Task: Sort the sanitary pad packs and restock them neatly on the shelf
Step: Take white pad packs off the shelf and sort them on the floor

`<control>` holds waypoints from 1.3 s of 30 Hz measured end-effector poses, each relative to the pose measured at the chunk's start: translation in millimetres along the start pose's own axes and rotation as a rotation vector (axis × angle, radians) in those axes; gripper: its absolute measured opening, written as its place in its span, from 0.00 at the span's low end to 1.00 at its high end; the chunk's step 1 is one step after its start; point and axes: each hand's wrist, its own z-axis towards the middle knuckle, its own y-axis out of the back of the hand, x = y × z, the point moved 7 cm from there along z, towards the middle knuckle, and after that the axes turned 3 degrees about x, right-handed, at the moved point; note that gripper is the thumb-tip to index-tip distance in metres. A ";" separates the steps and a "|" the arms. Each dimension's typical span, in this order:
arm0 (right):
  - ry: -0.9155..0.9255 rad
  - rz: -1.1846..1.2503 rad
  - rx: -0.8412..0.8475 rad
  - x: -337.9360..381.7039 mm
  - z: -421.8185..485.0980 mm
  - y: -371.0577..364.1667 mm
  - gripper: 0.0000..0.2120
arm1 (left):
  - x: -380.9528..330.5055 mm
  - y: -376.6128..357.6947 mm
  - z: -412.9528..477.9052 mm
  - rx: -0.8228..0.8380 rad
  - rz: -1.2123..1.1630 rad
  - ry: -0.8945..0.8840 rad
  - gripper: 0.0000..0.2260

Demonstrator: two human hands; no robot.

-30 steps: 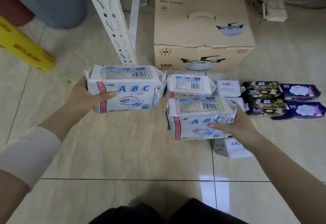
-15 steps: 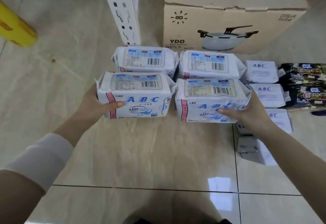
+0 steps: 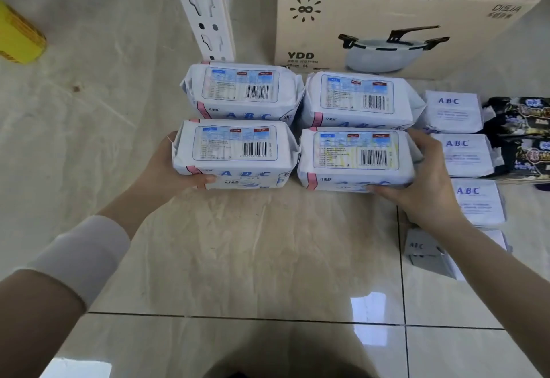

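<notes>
Left hand: the left hand [image 3: 166, 169] grips the front-left pack [image 3: 235, 151] by its left short end, with the thumb on the front face.
Right hand: the right hand [image 3: 422, 187] grips the front-right pack [image 3: 354, 157] by its right short end. The fingers curl over the top corner and the thumb lies along the lower front edge.
Key relation: both held packs lie with their long axis running left to right, side by side and nearly touching. Each hand is on the outer end of its own pack.
Row behind: the back-left pack [image 3: 244, 89] and back-right pack [image 3: 357, 98] lie parallel just beyond, forming two rows of two.
Contact with floor: I cannot tell whether the held packs rest on the floor [image 3: 238, 258] or sit just above it.
Shelf: only a white perforated shelf upright [image 3: 205, 11] shows, beyond the back-left pack.
Writing: each big pack carries blue "ABC" and a top label with a barcode. "KMS" is legible on the front-left one.
Other stock: small ABC packs [image 3: 452, 110] lie in a column to the right, with dark packs [image 3: 523, 115] beyond them.
Box: the cardboard box [image 3: 387, 11] reads "YDD" and "DISJA" and shows a picture of a pot.
Likely step: squaring up like packs.
</notes>
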 end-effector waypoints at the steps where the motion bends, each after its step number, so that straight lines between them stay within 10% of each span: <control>1: 0.028 -0.079 -0.013 0.2 -0.2 0.6 0.46 | -3.5 -3.1 1.3 0.016 0.059 -0.016 0.29; 11: 0.163 -0.501 -0.057 4.3 1.7 1.6 0.36 | 3.5 -3.6 21.7 -0.067 0.149 -0.077 0.25; 26: 0.161 -0.615 -0.093 5.2 7.5 1.3 0.34 | 18.9 3.0 13.8 -0.119 0.095 -0.015 0.46; 30: 0.147 -0.639 -0.074 5.3 9.0 0.5 0.35 | 16.9 -2.8 9.5 -0.155 0.123 0.041 0.28; 39: 0.130 -0.650 -0.055 6.5 9.5 1.1 0.35 | 7.9 -7.8 9.8 -0.201 0.131 0.034 0.27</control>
